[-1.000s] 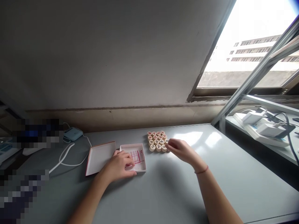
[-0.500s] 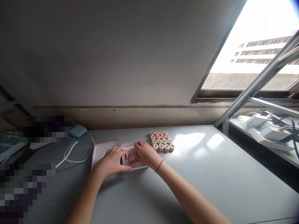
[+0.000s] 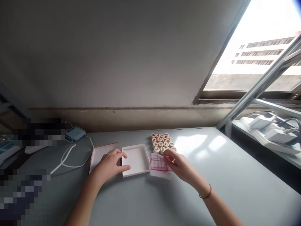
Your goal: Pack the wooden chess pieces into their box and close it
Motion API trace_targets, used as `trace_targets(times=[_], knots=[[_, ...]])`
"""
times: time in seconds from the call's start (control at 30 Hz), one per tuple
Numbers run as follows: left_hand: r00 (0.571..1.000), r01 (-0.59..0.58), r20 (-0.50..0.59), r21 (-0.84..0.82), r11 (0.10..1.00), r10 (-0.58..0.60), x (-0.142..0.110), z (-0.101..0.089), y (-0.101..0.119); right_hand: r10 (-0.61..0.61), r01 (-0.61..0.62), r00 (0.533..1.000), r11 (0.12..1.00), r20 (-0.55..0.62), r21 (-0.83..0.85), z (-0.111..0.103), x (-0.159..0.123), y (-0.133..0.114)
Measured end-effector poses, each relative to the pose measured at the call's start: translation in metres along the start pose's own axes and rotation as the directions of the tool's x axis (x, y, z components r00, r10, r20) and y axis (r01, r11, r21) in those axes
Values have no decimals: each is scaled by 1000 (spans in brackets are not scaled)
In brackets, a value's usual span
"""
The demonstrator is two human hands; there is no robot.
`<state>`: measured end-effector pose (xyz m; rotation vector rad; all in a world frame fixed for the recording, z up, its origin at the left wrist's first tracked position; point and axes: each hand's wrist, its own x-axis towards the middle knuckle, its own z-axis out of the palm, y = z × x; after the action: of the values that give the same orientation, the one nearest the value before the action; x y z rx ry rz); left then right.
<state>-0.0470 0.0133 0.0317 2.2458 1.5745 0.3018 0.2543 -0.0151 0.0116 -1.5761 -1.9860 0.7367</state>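
Observation:
My right hand (image 3: 180, 164) pinches the upper right edge of a folded, thin xiangqi board sheet (image 3: 160, 166) with red grid lines. The sheet hangs between that hand and a shallow white box tray (image 3: 136, 160), in front of the pieces. At the tray's left edge, my left hand (image 3: 114, 163) has its thumb and fingers apart, with nothing between them. Partly hidden under and behind that hand lies a box lid (image 3: 103, 150) with a reddish rim. Round wooden xiangqi pieces (image 3: 161, 144) with red and black characters stand in close rows right of the tray.
A light blue device (image 3: 75, 133) with a white cable (image 3: 77, 162) sits at the back left of the grey table (image 3: 131, 204). On the right, a metal frame (image 3: 254, 81) rises beside a shelf bearing white power strips (image 3: 270, 135). The wall (image 3: 117, 62) runs behind.
My right hand has lifted the folded xiangqi board sheet out of the tray and moved right with it. The tray's white bottom now shows. My left hand has stayed nearly where it was.

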Motion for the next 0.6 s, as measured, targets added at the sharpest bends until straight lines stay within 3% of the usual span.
trace_targets(times=[0.1,0.2,0.33,0.47,0.6], knots=[[996,39,-89,104,994,-30,-10,11,1,22,-60,988,968,-154,-245,8,-16,26],[976,82,-213,229,970,-32,-26,28,2,-111,-52,930,905,-351,-423,23,-25,29],[954,81,-298,355,931,31,-45,54,0,-281,117,931,835,-234,-538,42,-34,13],[934,-20,-323,382,924,153,-44,67,-2,-260,125,950,822,-172,-556,45,-37,9],[925,-91,-331,288,953,188,-33,64,-1,-248,109,950,832,-189,-544,37,-36,19]])
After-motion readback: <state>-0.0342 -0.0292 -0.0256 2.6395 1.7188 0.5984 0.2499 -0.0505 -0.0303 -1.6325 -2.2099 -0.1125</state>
